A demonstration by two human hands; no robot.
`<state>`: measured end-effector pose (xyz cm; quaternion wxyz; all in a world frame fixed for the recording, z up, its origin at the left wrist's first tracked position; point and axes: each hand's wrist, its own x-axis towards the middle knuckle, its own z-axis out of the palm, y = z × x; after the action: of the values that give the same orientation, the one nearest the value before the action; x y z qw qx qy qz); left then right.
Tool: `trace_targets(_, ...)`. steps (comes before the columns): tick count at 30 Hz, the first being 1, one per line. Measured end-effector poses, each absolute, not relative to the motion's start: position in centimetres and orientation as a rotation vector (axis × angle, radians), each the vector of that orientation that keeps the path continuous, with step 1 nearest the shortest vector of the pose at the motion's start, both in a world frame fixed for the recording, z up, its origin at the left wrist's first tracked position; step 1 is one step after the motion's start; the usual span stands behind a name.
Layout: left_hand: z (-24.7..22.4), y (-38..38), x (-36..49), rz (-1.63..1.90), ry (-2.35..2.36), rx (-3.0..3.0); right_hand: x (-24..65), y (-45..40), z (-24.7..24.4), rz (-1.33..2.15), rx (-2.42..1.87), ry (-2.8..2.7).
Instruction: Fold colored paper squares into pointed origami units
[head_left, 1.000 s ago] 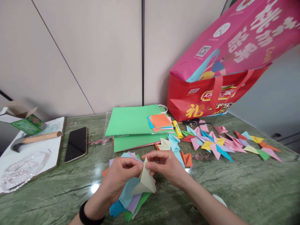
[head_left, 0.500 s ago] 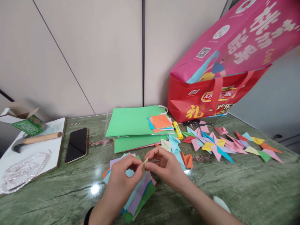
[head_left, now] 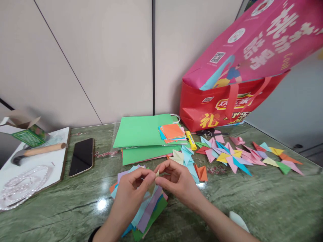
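Observation:
A small pale yellow piece of paper [head_left: 157, 173] is pinched between my two hands, its tip pointing up. My left hand [head_left: 133, 190] grips it from the left with thumb and forefinger. From the right, my right hand [head_left: 174, 176] holds the same piece, fingers curled. Below them lies a fanned pile of coloured paper [head_left: 148, 215], partly hidden by my left hand. Just beyond my right hand are a cream folded piece [head_left: 178, 156], light blue folded pieces [head_left: 187, 154] and an orange one [head_left: 201, 172].
Green sheets [head_left: 143, 131] carry small squares [head_left: 173, 131], beside a yellow glue stick [head_left: 191, 140]. Folded paper stars [head_left: 230, 154] lie right, before a red bag [head_left: 196, 107]. On the left are a phone [head_left: 81, 157], a hammer [head_left: 42, 150], beads [head_left: 27, 183] and a box [head_left: 30, 134].
My left thumb and fingers have shifted slightly on the pale paper, closer to my right fingertips. The camera view has moved a little.

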<state>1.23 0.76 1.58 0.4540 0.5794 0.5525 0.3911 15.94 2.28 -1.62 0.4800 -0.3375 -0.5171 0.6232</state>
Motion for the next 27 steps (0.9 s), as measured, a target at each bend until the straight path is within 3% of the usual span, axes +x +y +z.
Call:
trace_targets(9,1.72,0.68,1.19,0.958,1.355,1.275,15.87,2.13,-1.91,1.588,-0.849,-1.261)
trace_targets(27,2.05,0.41,1.36,1.049,1.385,1.503,15.65,2.18,-1.84,1.554,-0.809,-1.213)
